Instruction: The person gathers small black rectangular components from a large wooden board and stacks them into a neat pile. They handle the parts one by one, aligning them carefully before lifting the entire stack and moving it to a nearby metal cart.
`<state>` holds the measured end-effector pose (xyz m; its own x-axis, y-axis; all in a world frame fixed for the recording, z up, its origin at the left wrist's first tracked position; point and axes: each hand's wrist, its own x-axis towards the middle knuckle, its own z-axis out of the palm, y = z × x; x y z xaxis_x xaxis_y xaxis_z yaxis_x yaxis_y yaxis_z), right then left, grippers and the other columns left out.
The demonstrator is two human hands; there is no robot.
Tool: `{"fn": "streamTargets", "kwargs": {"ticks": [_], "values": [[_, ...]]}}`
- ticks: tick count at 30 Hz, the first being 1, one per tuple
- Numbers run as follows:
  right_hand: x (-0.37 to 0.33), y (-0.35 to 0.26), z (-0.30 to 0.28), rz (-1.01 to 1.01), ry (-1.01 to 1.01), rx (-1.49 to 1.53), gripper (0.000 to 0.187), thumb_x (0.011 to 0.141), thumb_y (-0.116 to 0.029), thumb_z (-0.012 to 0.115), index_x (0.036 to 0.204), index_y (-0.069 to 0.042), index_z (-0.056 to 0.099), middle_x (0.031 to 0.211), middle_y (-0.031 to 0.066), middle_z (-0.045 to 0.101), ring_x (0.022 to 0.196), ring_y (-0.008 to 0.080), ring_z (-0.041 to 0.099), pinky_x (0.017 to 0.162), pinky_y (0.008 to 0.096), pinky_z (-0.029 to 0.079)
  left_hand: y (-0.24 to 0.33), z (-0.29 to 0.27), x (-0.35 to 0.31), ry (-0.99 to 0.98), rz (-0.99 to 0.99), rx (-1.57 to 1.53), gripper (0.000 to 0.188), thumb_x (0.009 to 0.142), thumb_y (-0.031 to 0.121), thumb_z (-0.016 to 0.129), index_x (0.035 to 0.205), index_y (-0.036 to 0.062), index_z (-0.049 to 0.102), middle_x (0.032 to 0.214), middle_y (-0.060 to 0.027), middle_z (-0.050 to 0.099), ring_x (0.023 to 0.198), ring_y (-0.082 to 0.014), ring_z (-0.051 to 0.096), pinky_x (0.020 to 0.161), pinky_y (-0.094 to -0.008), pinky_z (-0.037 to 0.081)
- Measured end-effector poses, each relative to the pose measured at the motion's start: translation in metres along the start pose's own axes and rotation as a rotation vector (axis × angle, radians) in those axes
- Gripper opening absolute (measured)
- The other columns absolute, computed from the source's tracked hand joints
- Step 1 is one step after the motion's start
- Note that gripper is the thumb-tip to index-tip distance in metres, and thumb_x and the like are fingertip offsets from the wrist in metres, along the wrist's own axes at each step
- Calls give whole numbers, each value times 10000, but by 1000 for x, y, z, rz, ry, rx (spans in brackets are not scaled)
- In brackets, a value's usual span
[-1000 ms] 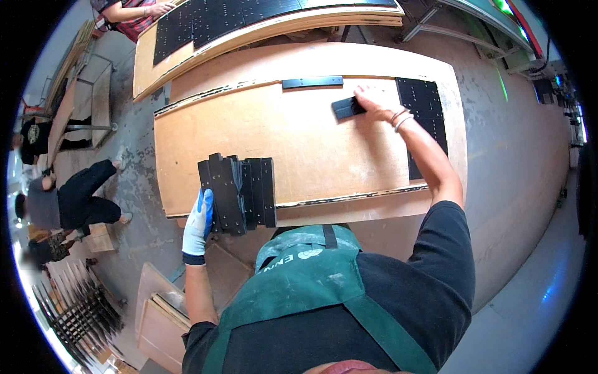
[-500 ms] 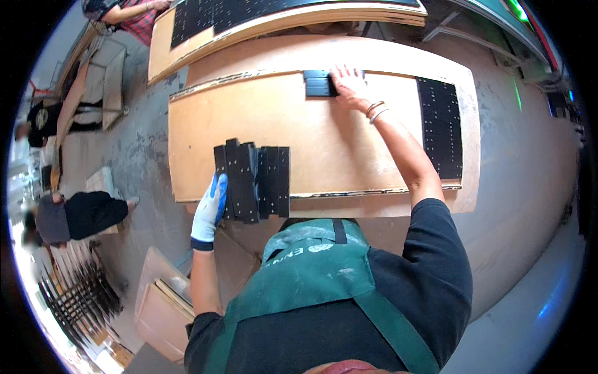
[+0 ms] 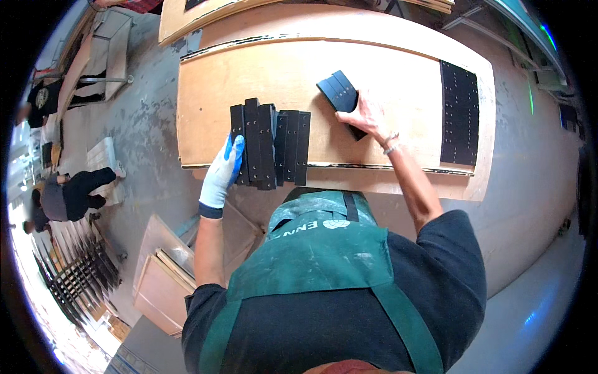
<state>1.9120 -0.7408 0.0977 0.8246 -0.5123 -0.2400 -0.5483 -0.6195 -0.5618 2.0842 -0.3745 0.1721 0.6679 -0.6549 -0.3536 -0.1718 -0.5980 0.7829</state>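
Observation:
My left hand [image 3: 223,171], in a white and blue glove, grips the left side of a bundle of black strips [image 3: 268,143] with small holes. The strips stand side by side, their ends uneven, over the near edge of a pale wooden board [image 3: 218,81]. Most of that hand's fingers are hidden by the bundle. My bare right hand [image 3: 369,117], with bracelets at the wrist, is closed round a smaller stack of black strips [image 3: 339,92]. That stack is tilted over the middle of the board. A row of black strips [image 3: 460,112] lies at the board's right end.
Another pile of boards [image 3: 218,17] stands beyond the table, with part of a person at the upper left. A second person [image 3: 78,196] is on the left. Boards [image 3: 159,280] lean at the lower left, near a rack of dark strips [image 3: 78,268].
My right hand has drawn the small stack from the board's far edge toward me, turning it aslant. My left hand still holds its bundle. The whole view has shifted somewhat.

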Motion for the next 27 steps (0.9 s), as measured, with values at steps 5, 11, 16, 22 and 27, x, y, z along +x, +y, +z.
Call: {"fn": "streamTargets", "kwargs": {"ticks": [5,11,16,22,27], "values": [[-81,-86,21,-89,83,124,812,667,-496,805,1135,113,541,1091,270,512,1067,390,517,924,492,470,-25,2,-7,75,241,251,411,1087,188,486,1435,-27,445,1347,-296,582,1195,-433,604,1012,-427,487],[-97,-127,49,-25,127,-29,769,735,-456,864,1132,84,486,1114,226,479,1093,381,500,876,458,505,-47,1,0,6,281,205,410,1086,161,479,1458,0,421,1378,-288,558,1181,-440,607,1025,-425,497],[-113,-137,59,-46,76,75,659,847,-408,796,1145,95,491,1106,249,490,1062,405,538,838,471,542,-38,3,0,-2,139,90,423,1099,191,450,1477,4,411,1395,-276,559,1200,-420,601,1048,-414,488],[-123,-119,61,-137,71,132,386,876,-198,725,1082,53,517,1051,245,526,986,401,569,820,495,519,6,2,2,-34,-119,-34,524,1118,295,430,1504,-59,396,1458,-176,552,1320,-254,545,1141,-348,393],[-123,-71,43,-202,-1,398,436,955,-284,665,1269,-4,550,1136,239,557,1055,427,608,903,493,527,7,7,-4,-102,-246,-621,542,1114,328,438,1527,-23,407,1517,-101,490,1374,-201,476,1180,-354,362]]}}
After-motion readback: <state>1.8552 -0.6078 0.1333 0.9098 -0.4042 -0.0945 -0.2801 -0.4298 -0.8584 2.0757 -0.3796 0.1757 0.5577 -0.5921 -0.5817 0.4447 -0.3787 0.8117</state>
